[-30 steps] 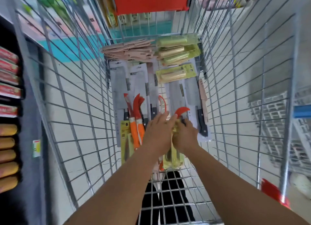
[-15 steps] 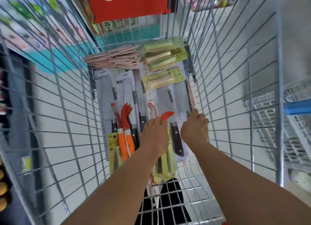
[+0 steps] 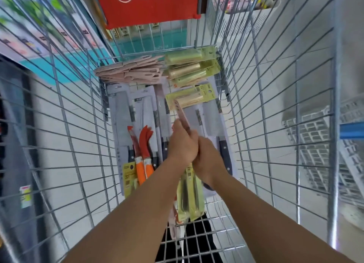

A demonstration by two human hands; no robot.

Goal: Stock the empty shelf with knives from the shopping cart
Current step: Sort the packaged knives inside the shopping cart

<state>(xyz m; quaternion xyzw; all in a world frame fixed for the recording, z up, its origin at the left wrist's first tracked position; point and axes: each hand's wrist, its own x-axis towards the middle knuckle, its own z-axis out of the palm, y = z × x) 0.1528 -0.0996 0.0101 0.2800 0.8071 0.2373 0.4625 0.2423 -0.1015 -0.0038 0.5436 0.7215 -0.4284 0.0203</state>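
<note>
Reaching into the silver wire shopping cart (image 3: 275,109), the left hand (image 3: 182,142) and right hand (image 3: 208,156) (pressed together) clasp yellow-green carded knife packs (image 3: 190,195) and a pink-handled knife (image 3: 182,113).

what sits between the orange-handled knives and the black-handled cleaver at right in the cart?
Head view: both hands, left hand and right hand, clasping a pink knife.

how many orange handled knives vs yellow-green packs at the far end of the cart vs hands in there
orange-handled knives: 2
yellow-green packs at the far end, counting the one lying just nearer: 4
hands, left hand and right hand, both closed on a bundle of knives: 2
total: 8
</note>
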